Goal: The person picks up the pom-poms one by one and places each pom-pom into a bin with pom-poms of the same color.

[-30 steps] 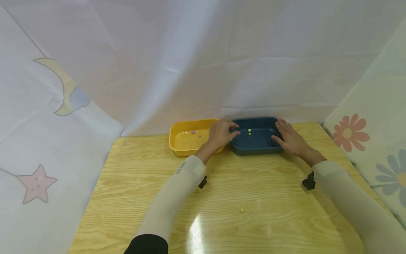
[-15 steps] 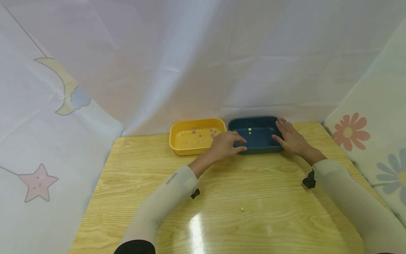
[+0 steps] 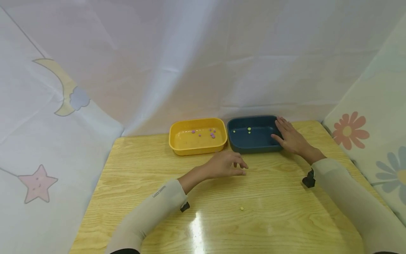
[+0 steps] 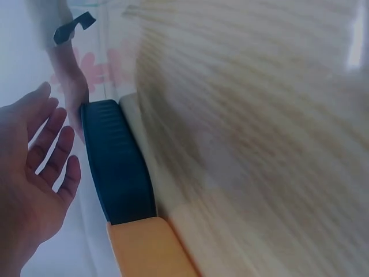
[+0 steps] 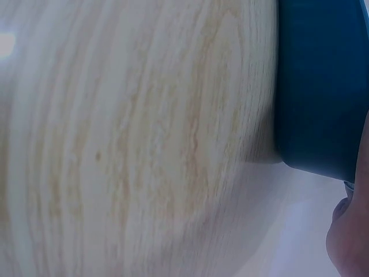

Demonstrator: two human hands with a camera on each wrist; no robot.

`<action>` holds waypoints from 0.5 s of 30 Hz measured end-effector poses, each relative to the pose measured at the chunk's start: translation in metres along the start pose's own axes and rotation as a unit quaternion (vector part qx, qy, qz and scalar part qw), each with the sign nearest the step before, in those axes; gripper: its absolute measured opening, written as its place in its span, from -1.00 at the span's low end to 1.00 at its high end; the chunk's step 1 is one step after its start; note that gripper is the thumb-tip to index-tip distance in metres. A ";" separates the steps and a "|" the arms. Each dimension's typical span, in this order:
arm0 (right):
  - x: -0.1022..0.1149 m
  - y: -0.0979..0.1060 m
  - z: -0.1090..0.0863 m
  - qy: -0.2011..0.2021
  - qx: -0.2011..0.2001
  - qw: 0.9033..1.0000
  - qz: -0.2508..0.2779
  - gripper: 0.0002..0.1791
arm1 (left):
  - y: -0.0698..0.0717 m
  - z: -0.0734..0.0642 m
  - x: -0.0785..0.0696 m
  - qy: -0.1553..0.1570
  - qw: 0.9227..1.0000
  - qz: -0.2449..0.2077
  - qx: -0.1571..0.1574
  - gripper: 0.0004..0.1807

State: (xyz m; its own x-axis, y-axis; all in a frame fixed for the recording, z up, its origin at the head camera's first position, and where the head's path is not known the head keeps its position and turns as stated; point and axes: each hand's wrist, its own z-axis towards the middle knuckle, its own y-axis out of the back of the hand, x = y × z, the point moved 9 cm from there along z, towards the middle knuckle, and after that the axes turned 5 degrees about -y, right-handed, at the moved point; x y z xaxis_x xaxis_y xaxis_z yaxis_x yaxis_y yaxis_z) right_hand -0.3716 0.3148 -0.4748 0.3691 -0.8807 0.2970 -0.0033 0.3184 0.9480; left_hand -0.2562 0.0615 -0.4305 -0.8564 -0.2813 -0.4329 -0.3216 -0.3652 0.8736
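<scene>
My left hand (image 3: 223,164) hovers over the table in front of the containers, fingers loosely bent, with nothing seen in it. In the left wrist view its fingers are spread apart. My right hand (image 3: 292,140) rests on the right end of a dark blue tray (image 3: 263,140), fingers extended along the rim. Inside that tray lie three small yellow-green balls (image 3: 249,129), one of them near the left wall. A yellow tray (image 3: 190,144) stands beside it and holds several small purple balls (image 3: 213,136). One small yellow ball (image 3: 242,208) lies on the table nearer to me.
The wood-grain table (image 3: 279,204) extends toward me from the two trays. Behind them hangs a pale fabric backdrop (image 3: 190,70), with printed side panels left and right. A dark wrist device shows below each sleeve.
My left hand has drawn back from over the trays toward me. A yellow-green ball now shows at the blue tray's left, and more purple balls are visible. The right hand stays put.
</scene>
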 end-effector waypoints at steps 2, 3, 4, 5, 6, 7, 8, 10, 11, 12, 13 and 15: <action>0.001 0.001 0.000 0.001 -0.001 1.000 0.000 -0.12 | -0.006 -0.006 -0.004 -0.014 1.000 -0.016 0.018 -0.75; 0.001 0.001 0.001 0.002 -0.002 1.000 0.000 -0.12 | -0.010 -0.009 -0.007 -0.021 0.999 -0.025 0.029 -0.75; 0.001 0.001 0.001 0.003 -0.002 1.000 -0.001 -0.12 | -0.013 -0.012 -0.009 -0.026 0.998 -0.033 0.041 -0.75; 0.001 0.001 0.001 0.004 -0.003 1.000 -0.001 -0.12 | -0.017 -0.015 -0.011 -0.030 0.997 -0.042 0.052 -0.75; 0.002 0.001 0.001 0.004 -0.004 1.000 -0.002 -0.12 | -0.020 -0.018 -0.014 -0.035 0.996 -0.049 0.064 -0.75; 0.002 0.001 0.001 0.005 -0.004 1.000 -0.003 -0.12 | -0.023 -0.021 -0.016 -0.038 0.995 -0.053 0.075 -0.74; 0.002 0.001 0.001 0.004 -0.004 1.000 -0.002 -0.12 | -0.026 -0.024 -0.018 -0.041 0.994 -0.054 0.086 -0.73; 0.002 0.001 0.001 0.003 -0.002 1.000 -0.004 -0.12 | -0.033 -0.028 -0.021 -0.044 0.992 -0.059 0.104 -0.71; 0.002 0.001 0.001 0.002 -0.002 1.000 -0.004 -0.12 | -0.036 -0.030 -0.022 -0.045 0.991 -0.060 0.112 -0.70; 0.002 0.001 0.000 0.002 -0.001 1.000 -0.006 -0.12 | -0.040 -0.031 -0.023 -0.046 0.990 -0.060 0.120 -0.69; 0.002 0.001 0.000 0.002 0.000 1.000 -0.005 -0.12 | -0.042 -0.033 -0.024 -0.046 0.989 -0.060 0.127 -0.68; 0.003 0.001 -0.001 0.001 0.001 1.000 -0.003 -0.12 | -0.049 -0.035 -0.026 -0.047 0.987 -0.061 0.141 -0.67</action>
State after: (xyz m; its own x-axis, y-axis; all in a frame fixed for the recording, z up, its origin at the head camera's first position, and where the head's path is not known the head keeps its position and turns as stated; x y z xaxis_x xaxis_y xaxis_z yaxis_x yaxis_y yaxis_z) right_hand -0.3699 0.3129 -0.4731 0.3717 -0.8814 0.2916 -0.0025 0.3132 0.9497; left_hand -0.2043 0.0552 -0.4696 -0.8340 -0.1624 -0.5273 -0.5124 -0.1266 0.8494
